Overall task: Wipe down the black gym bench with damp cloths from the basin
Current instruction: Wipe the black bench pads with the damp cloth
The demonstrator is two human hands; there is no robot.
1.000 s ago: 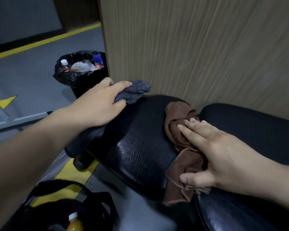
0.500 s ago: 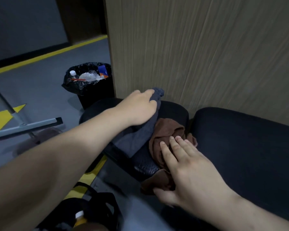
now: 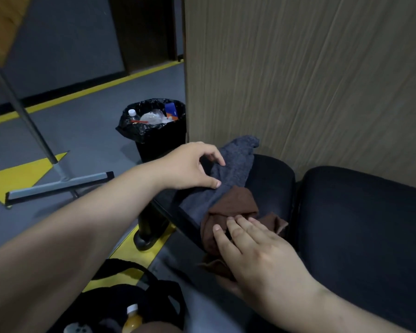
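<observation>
The black gym bench has a small end pad (image 3: 271, 186) and a larger pad (image 3: 365, 219) to its right, both against a wood-grain wall. A grey cloth (image 3: 228, 171) lies stretched across the small pad. My left hand (image 3: 190, 167) sits at its left edge with thumb and fingers curled onto the fabric. A crumpled brown cloth (image 3: 231, 207) overlaps the grey one at the pad's near edge. My right hand (image 3: 257, 258) lies flat on the brown cloth, fingers straight. No basin is in view.
A black lined bin (image 3: 154, 126) full of rubbish stands beyond the bench's left end. A squeegee head (image 3: 58, 186) with its long pole lies on the grey floor at left. A black bag (image 3: 135, 306) holding an orange bottle sits at the bottom.
Both hands slid their cloths along the small pad toward its near left edge. The left hand went from flat on the grey cloth to curling its fingers on it. The view pulled back.
</observation>
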